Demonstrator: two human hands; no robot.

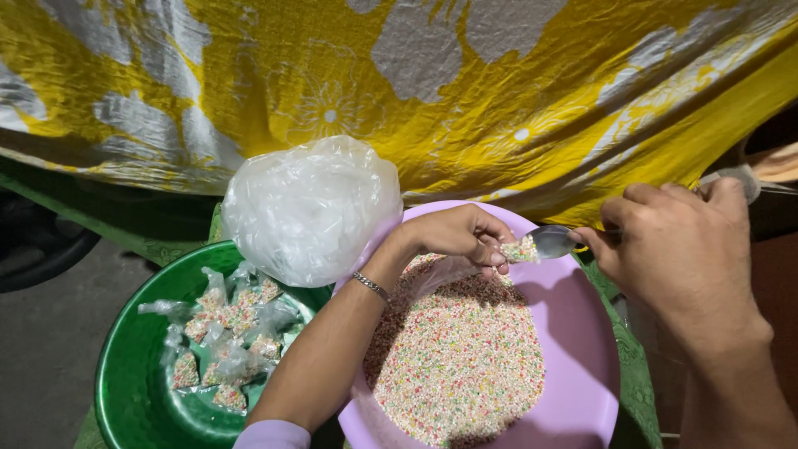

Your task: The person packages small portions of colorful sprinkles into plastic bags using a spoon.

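Yellow cloth (274,91) with grey and white flowers hangs behind two basins; one pink basin (582,349) holds a heap of coloured sprinkles (457,357); one green basin (125,374) holds about ten small filled packets (229,333), beside one bundle of clear bags (312,208); the left hand (465,237) pinches a small bag (519,249) over the pink basin; the right hand (682,249) grips one metal spoon (553,241), its bowl touching the bag's mouth.
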